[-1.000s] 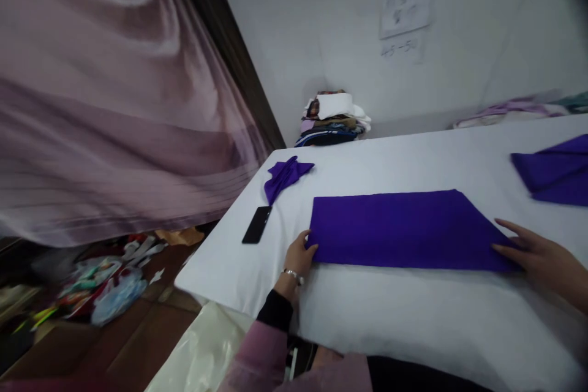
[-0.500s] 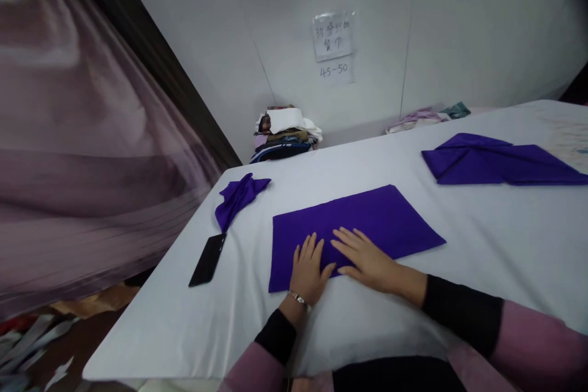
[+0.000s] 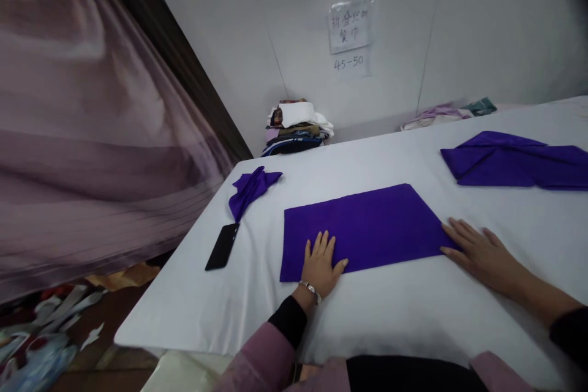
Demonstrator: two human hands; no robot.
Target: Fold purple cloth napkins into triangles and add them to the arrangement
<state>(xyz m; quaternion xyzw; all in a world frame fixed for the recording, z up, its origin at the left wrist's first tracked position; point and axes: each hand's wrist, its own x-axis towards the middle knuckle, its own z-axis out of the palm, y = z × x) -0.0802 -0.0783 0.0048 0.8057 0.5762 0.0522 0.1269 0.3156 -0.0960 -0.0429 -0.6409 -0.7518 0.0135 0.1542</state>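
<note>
A purple cloth napkin (image 3: 367, 226) lies folded flat on the white-covered table (image 3: 390, 312), its right end slanting to a point. My left hand (image 3: 322, 263) rests palm down on the napkin's lower left part, fingers spread; a bracelet circles that wrist. At the pointed right corner lies my right hand (image 3: 480, 254), flat with fingers stretched out, its fingertips touching the corner. Neither hand grips anything.
A bunched purple cloth (image 3: 252, 188) and a black phone (image 3: 222, 247) lie at the left. Another folded purple cloth (image 3: 509, 162) is at the far right. Behind the table sits a stack of folded clothes (image 3: 298, 128). A pink curtain (image 3: 92, 135) hangs left.
My right hand has slid right from the napkin's middle to its pointed right corner. The left hand stays on the napkin. The camera view has shifted slightly.
</note>
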